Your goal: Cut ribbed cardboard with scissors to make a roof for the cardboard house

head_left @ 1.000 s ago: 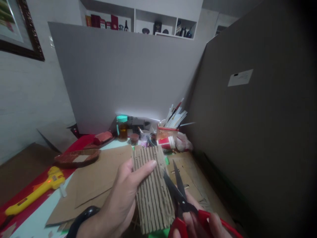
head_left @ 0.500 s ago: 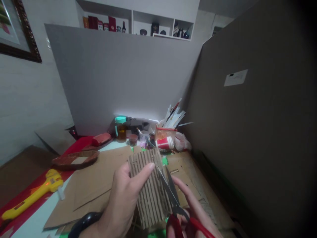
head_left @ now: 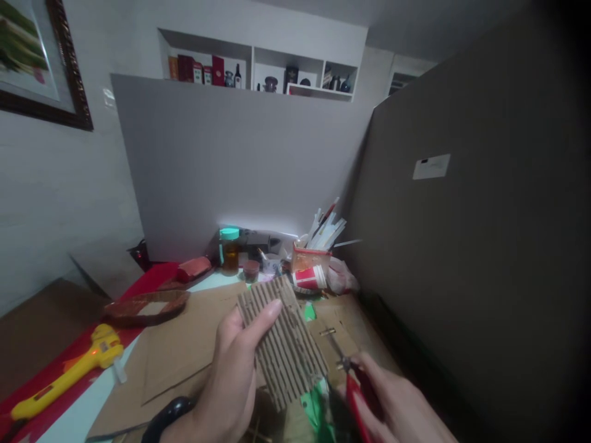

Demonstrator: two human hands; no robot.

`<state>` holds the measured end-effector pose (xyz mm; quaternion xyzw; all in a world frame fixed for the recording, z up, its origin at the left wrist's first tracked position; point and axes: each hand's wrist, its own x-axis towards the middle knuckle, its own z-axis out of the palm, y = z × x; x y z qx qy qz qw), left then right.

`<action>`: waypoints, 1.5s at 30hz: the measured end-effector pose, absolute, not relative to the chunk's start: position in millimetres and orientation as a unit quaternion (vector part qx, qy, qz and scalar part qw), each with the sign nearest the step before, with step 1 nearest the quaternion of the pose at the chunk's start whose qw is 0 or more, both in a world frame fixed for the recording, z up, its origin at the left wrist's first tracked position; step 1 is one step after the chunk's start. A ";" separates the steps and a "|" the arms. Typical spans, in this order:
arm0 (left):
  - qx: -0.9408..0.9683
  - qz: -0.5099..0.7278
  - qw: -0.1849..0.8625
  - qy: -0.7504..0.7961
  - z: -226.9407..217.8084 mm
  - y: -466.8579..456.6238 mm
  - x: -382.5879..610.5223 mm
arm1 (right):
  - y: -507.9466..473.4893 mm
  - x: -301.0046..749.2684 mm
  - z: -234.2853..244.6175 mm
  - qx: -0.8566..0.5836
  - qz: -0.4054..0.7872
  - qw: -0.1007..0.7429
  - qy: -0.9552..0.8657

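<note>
The left hand (head_left: 231, 369) pinched corrugated cardboard (head_left: 287, 354) above the worktop (head_left: 69, 409); the right hand (head_left: 392, 394) clutched scissors (head_left: 353, 397) just beside it. One careless swing — they were that near — could have nicked the left.

Cardboard piece (head_left: 289, 351): brown, roughly rectangular, parallel corrugated ridges exposed; is held raised over the desk (head_left: 76, 406), top end leaning left. Scissors (head_left: 345, 364): red handles, dark blades, somewhat blurred; are held right of the cardboard, nearer the desk's right edge, tips pointing away.
</note>
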<state>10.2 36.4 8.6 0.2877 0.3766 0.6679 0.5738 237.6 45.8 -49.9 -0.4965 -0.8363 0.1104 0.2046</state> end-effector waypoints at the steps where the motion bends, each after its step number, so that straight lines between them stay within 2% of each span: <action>1: 0.287 0.672 0.571 0.374 8.7 35.5 10.9 | 49.6 238.1 -61.3 -0.484 0.026 0.162 -0.859; 5: 0.318 0.677 0.544 0.380 8.3 32.5 14.0 | 55.3 233.1 -91.6 -0.464 -0.058 0.128 -0.875; 9: 0.352 0.683 0.506 0.393 8.1 30.7 16.7 | 49.1 228.7 -55.3 -0.441 -0.084 0.154 -0.880; 14: 0.358 0.701 0.482 0.385 7.7 31.4 17.4 | 37.0 200.4 18.2 -0.343 -0.068 0.385 -0.854; 19: 0.385 0.718 0.441 0.377 8.9 31.1 15.4 | 34.6 162.5 24.6 -0.299 -0.069 0.457 -0.835; 26: 0.413 0.705 0.430 0.385 5.8 25.8 13.7 | 34.5 156.1 21.0 -0.314 -0.032 0.497 -0.808; 37: 0.427 0.694 0.442 0.375 5.6 25.4 13.3 | 36.9 159.1 31.7 -0.333 0.086 0.495 -0.798; 41: 0.419 0.696 0.440 0.382 3.4 27.8 12.4 | 39.5 158.7 25.3 -0.309 0.032 0.493 -0.813; 45: 0.401 0.691 0.469 0.377 4.8 27.5 10.9 | 42.5 153.6 12.1 -0.263 -0.103 0.507 -0.814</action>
